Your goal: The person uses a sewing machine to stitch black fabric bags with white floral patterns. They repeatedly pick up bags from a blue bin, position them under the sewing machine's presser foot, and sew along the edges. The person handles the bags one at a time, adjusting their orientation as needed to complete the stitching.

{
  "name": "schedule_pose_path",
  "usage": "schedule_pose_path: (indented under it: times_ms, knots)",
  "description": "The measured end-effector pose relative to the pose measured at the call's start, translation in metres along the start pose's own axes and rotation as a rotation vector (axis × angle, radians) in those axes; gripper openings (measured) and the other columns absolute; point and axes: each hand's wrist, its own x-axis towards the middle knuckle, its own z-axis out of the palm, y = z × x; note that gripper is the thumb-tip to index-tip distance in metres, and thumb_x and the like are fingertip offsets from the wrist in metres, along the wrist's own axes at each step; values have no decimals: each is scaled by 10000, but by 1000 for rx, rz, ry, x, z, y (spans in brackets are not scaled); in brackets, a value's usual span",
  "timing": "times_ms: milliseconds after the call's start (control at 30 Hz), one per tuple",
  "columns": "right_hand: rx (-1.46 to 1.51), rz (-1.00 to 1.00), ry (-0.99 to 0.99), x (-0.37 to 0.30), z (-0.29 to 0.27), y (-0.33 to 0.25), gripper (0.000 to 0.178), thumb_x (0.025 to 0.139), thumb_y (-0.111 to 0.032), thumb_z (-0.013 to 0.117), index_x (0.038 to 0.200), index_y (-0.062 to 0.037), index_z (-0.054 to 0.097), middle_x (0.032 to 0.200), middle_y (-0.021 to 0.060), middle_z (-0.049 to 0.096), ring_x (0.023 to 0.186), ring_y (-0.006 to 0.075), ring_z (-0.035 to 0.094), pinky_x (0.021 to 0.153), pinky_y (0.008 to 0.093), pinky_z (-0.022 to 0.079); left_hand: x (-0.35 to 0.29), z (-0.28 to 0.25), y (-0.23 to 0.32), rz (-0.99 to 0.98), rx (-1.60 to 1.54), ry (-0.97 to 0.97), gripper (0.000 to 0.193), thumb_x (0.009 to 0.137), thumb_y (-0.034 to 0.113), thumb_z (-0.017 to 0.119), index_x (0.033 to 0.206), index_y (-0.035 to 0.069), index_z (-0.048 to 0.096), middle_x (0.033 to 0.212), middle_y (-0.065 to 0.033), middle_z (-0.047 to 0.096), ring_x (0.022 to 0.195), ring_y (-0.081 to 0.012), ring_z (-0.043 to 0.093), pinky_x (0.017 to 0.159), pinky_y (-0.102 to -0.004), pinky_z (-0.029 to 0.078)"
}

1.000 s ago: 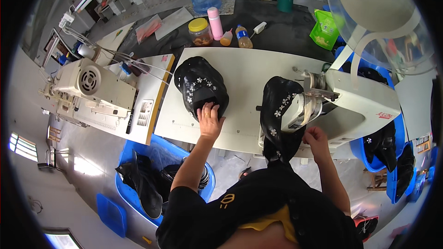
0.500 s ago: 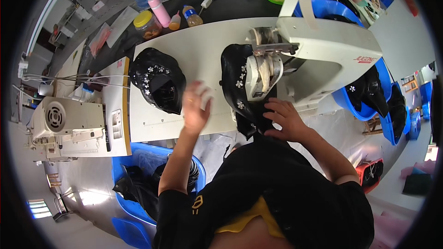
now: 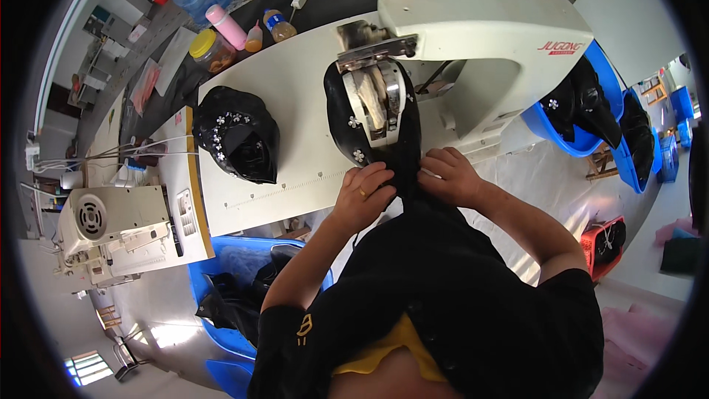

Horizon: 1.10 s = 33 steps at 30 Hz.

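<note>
A glossy black leather-like piece point(image 3: 343, 129) with small silver flower ornaments lies under the head of a cream industrial machine point(image 3: 487, 41). It looks like a shoe or boot upper, though the machine head covers its middle. My left hand point(image 3: 363, 193) is closed on the near left edge of this piece, its fingers curled in. On the near right edge my right hand point(image 3: 452, 179) grips the same piece with bent fingers. Left of the machine, a second black piece point(image 3: 247, 122) with the same flowers rests on the white tabletop point(image 3: 292, 170), apart from both hands.
A yellow-lidded jar point(image 3: 213, 52), pink flask point(image 3: 226, 27) and small bottles stand on the dark surface behind. Blue tubs point(image 3: 198, 281) with black pieces sit at lower left and right. Another machine point(image 3: 111, 218) stands left; a red basket point(image 3: 591, 247) is at right.
My left hand has come from open air beside the second piece onto the near edge of the black piece. My right hand has closed on that edge. The view has shifted slightly.
</note>
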Motion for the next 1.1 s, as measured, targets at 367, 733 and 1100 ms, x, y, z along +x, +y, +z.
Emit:
schedule_pose_path:
  times_ms: [367,733,1100]
  knots:
    - [272,61,-167,59,-50,7,114,683,-156,667,711,-107,568,871,35,505,965,250,484,838,377,361,52,-45,19,-185,-55,-234,152,665,129,709,735,134,574,866,20,583,877,-201,530,768,-349,361]
    - [393,51,-266,66,-74,9,182,693,-136,713,761,-88,551,880,62,562,881,269,533,765,384,419,52,-51,14,-195,-175,-237,197,655,175,756,800,128,632,815,-13,565,810,-212,553,761,-349,397]
    - [60,-70,-33,33,-29,22,128,666,-128,598,766,-96,525,930,42,537,952,241,521,775,365,413,36,-26,11,-8,53,-68,244,621,128,736,841,148,632,962,6,556,984,-210,536,792,-359,387]
